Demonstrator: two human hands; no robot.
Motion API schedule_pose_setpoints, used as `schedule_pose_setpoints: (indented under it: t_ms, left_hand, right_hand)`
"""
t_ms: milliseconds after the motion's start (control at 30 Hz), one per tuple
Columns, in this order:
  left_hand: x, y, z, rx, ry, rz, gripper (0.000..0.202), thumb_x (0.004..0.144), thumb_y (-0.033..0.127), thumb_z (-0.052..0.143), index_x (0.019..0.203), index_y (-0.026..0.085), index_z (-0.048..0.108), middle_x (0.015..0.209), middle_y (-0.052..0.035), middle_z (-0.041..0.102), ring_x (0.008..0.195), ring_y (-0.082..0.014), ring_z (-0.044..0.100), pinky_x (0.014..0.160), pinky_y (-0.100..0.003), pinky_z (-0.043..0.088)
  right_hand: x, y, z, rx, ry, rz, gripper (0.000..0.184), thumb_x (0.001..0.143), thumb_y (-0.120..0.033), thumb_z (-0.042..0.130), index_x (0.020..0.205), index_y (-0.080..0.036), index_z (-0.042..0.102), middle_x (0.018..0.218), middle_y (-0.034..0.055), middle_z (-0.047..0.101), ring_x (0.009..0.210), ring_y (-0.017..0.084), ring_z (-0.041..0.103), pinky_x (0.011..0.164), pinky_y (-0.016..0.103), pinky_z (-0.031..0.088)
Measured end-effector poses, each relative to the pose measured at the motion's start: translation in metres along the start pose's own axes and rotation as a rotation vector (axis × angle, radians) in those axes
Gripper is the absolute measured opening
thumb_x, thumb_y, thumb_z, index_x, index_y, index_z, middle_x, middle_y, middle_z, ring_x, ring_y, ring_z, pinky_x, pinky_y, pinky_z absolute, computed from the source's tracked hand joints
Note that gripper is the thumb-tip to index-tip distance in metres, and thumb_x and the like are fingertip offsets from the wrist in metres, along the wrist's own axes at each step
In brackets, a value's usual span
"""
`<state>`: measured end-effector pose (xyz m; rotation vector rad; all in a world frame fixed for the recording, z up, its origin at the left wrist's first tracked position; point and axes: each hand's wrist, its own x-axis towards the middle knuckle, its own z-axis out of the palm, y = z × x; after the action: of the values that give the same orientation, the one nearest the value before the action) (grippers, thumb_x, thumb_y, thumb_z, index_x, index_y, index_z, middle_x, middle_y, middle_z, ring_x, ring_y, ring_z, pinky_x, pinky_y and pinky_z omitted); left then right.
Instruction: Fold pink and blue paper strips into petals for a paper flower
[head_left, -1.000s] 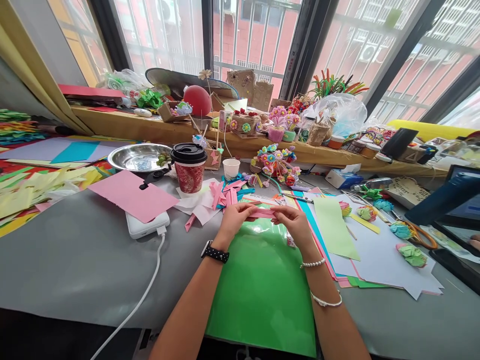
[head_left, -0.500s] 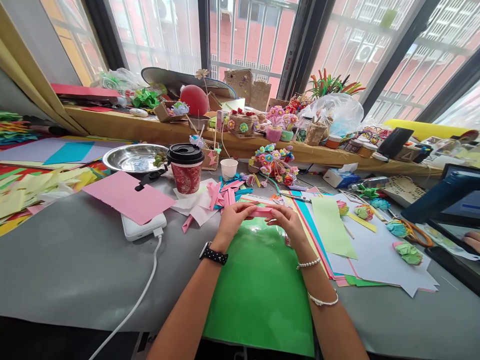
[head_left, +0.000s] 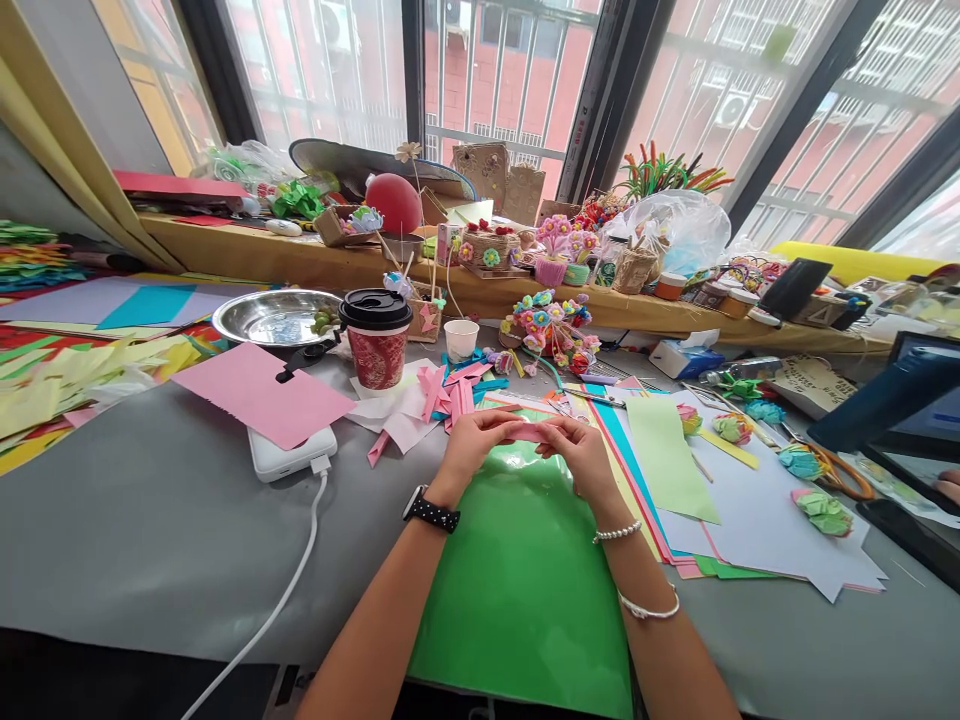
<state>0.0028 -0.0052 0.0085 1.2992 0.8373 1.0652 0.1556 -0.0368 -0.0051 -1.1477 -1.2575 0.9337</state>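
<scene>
Between my two hands is a narrow strip of pink paper [head_left: 526,432], held level over the far part of a glossy green sheet [head_left: 525,580]. My left hand [head_left: 474,448] pinches its left end with thumb and fingers. At the other end my right hand [head_left: 581,452] pinches it too, and the fingers cover part of the strip. Just beyond my left hand lie folded pink paper strips [head_left: 459,395] with some blue ones, partly on crumpled white paper [head_left: 401,420].
Left of my hands stand a red lidded cup [head_left: 376,345], a steel bowl [head_left: 247,318], and pink paper [head_left: 262,395] over a white power bank [head_left: 289,455]. To the right are stacked paper sheets [head_left: 765,500], paper flowers [head_left: 821,510] and scissors [head_left: 844,475]. Another person's hand [head_left: 949,480] shows at the right edge.
The view has shifted slightly. My right fingers have come a little nearer my left along the pink strip, so less of it shows. Both hands still hold it.
</scene>
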Motion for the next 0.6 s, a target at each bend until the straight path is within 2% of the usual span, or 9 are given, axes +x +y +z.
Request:
schedule_pose_setpoints:
  t_ms: [333, 600]
  left_hand:
    - [0.0005, 0.0001, -0.0002, -0.003, 0.003, -0.002, 0.027, 0.057, 0.033, 0.068, 0.073, 0.011, 0.069, 0.105, -0.0128, 0.061, 0.085, -0.0206, 0.058, 0.068, -0.027, 0.050]
    - [-0.0007, 0.0022, 0.0014, -0.002, 0.013, -0.034, 0.029, 0.056, 0.034, 0.068, 0.075, 0.012, 0.068, 0.106, -0.0115, 0.060, 0.085, -0.0194, 0.059, 0.068, -0.026, 0.050]
  right_hand:
    - [-0.0015, -0.0066, 0.0003, -0.013, 0.000, 0.017, 0.028, 0.066, -0.042, 0.061, 0.071, -0.015, 0.064, 0.060, 0.0024, 0.063, 0.052, 0.014, 0.060, 0.051, 0.025, 0.048]
    - [-0.0016, -0.0037, -0.0009, -0.132, 0.095, -0.059, 0.025, 0.068, -0.040, 0.060, 0.070, -0.016, 0.065, 0.052, 0.0005, 0.059, 0.046, 0.012, 0.054, 0.046, 0.023, 0.043]
